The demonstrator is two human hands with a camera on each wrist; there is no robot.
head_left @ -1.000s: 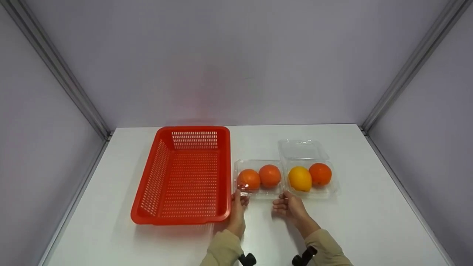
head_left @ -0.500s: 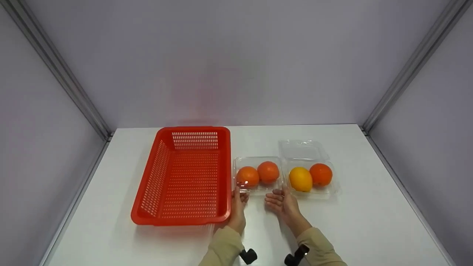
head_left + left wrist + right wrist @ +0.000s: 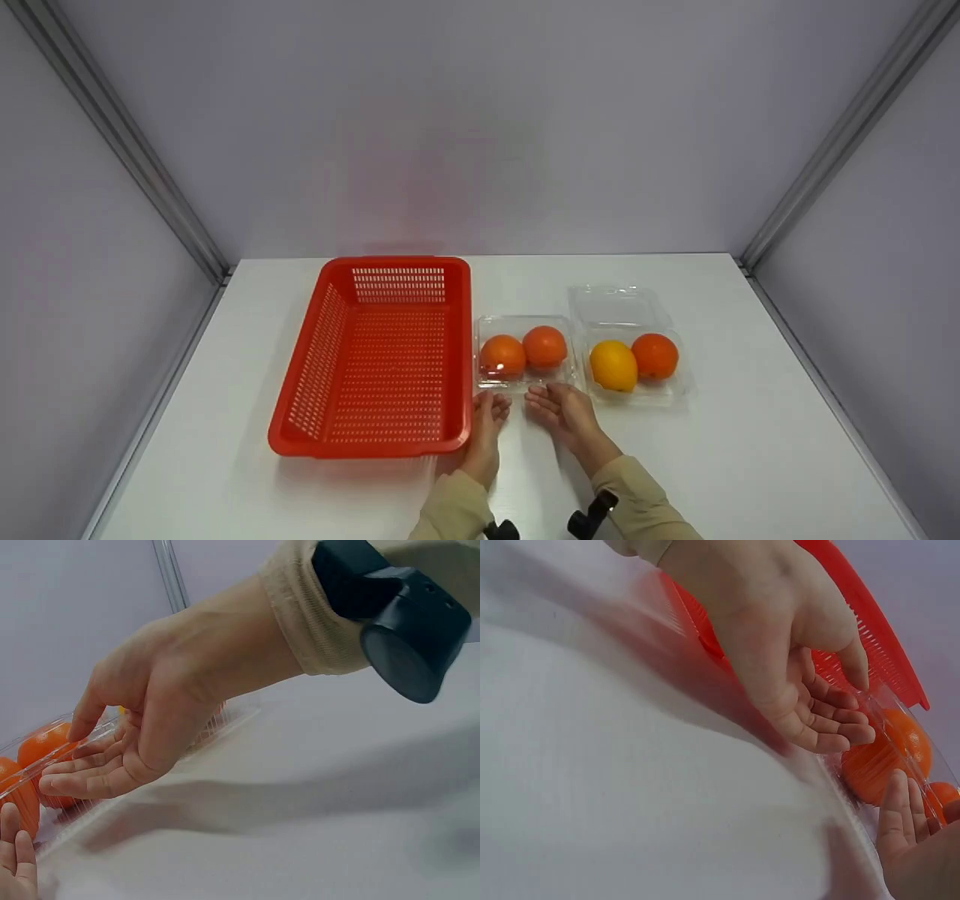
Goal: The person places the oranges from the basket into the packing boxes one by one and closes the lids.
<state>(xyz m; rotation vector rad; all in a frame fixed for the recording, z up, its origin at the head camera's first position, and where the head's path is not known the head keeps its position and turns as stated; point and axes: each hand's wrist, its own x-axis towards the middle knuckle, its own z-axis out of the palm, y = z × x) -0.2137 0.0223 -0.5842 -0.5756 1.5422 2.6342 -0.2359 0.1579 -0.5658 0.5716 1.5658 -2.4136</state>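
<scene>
In the head view a clear plastic clamshell box (image 3: 517, 323) holds two oranges (image 3: 503, 355); its lid looks folded down over them. At its front left corner is my left hand (image 3: 482, 442), fingers slightly bent, nothing held. My right hand (image 3: 576, 425) lies at the box's front edge, palm inward and fingers loosely extended. The right wrist view has my left hand (image 3: 780, 645) large, thumb tip near the box's edge. Large in the left wrist view, my right hand (image 3: 154, 697) has its thumb close to the rim; contact is hard to tell.
Left of the hands stands a red perforated plastic basket (image 3: 459, 352), with no items inside. A second clear box, its lid (image 3: 616, 306) laid back, sits on the right with a yellow fruit (image 3: 613, 366) and an orange (image 3: 655, 355). Panels enclose the white table (image 3: 750, 420).
My right hand has moved left along the front of the box. The box with two oranges has shifted slightly away from me. My left hand has drawn back a little from its corner.
</scene>
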